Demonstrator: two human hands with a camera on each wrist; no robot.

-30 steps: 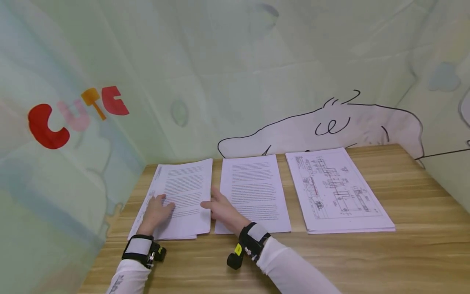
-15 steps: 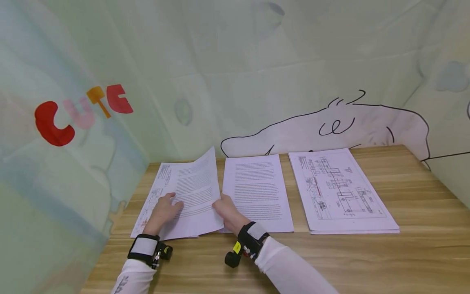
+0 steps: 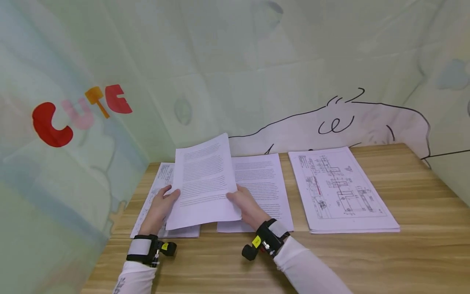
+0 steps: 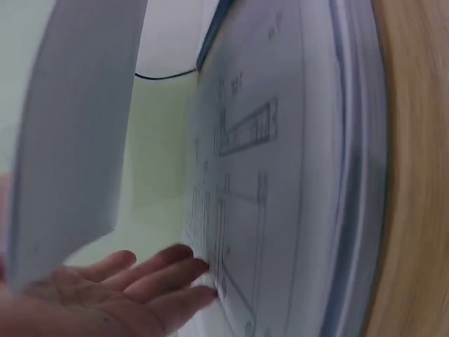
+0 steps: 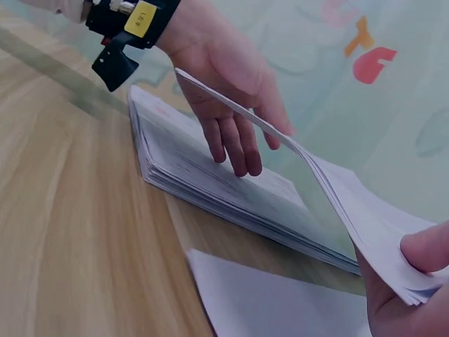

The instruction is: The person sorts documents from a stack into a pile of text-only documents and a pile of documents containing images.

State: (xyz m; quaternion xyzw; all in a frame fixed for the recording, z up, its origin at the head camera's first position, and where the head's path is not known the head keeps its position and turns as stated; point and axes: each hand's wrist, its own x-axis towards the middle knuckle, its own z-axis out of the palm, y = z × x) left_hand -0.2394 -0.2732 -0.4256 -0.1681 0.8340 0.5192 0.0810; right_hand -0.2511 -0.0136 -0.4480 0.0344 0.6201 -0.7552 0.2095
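Several stapled or loose sheets of printed text (image 3: 205, 171) are raised above the table, tilted, with their right edge higher. My right hand (image 3: 247, 202) grips their lower right edge, its thumb on top and fingers beneath, as the right wrist view shows. At the left edge is my left hand (image 3: 158, 210); its fingers (image 4: 172, 274) stretch out straight below the sheets, over the stack. The thumb lies beside the paper's edge. Beneath the raised sheets lies a thick left stack of papers (image 3: 164, 175) with a line drawing on top, partly covered.
A middle stack of text pages (image 3: 260, 183) lies partly under the raised sheets. Further right sits a stack with a technical drawing (image 3: 341, 196). All rest on a wooden table (image 3: 422, 196), with a printed cloth wall (image 3: 205, 81) close behind.
The right hand took hold of the text sheets' right edge, lifted them off the left stack and shifted them right. The drawing underneath came into view. The left hand stayed near the left edge.
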